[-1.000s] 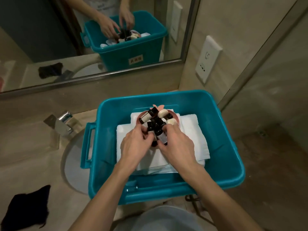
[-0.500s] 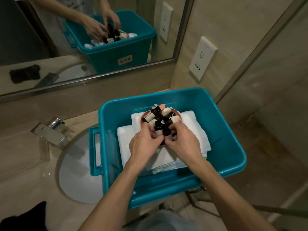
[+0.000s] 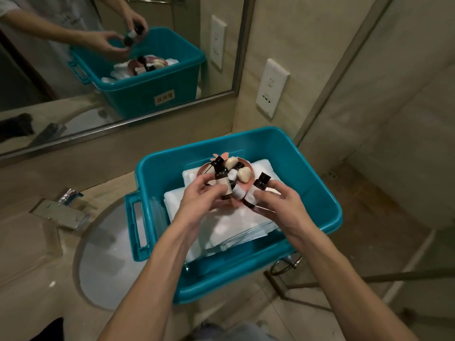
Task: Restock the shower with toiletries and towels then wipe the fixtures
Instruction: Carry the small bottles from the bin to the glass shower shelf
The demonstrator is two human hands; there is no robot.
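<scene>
Beige stone vanity counter point(image 3: 29, 254) under the mirror, with an oval sink basin point(image 3: 105, 262) sunk into it.

A teal bin point(image 3: 317, 190) stands on the counter's right end, its left handle reaching over the basin. A flat chrome faucet point(image 3: 61, 215) sits behind the basin on the left, with a small crumpled foil packet point(image 3: 70, 194) just beside it. A dark cloth point(image 3: 46, 332) lies at the near left edge.
</scene>
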